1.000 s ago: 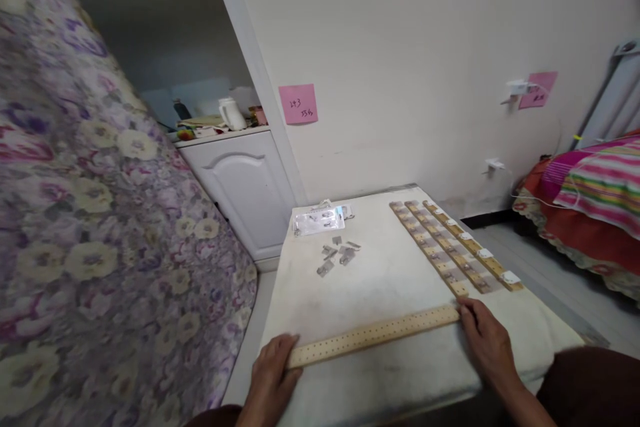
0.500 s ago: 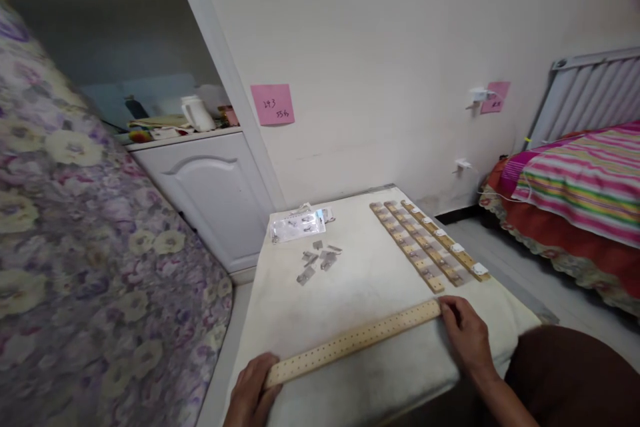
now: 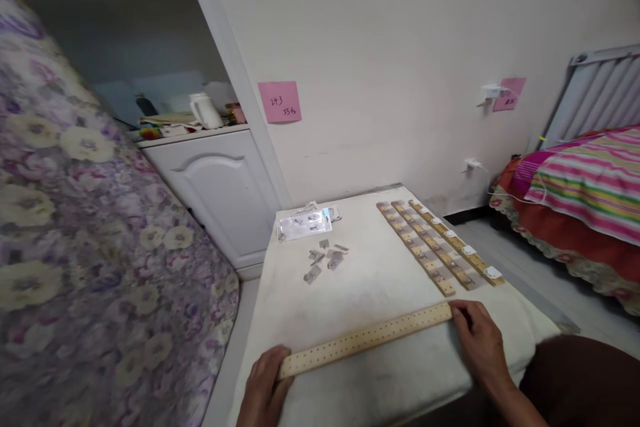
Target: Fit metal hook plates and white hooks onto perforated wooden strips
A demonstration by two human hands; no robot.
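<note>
Bridging left hand (image 3: 264, 383) and right hand (image 3: 479, 339) is a perforated strip (image 3: 367, 339).

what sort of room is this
Probably a bedroom in a home: what looks like a bed with a striped cover is at the right, a floral curtain hangs at the left, and a white jug stands on the cabinet.

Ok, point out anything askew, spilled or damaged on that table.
Small grey pieces lie scattered at odd angles, unlike the three strips lined up to their right, and the white cover looks smudged. The perforated strip looks intact; no spill shows.
</note>
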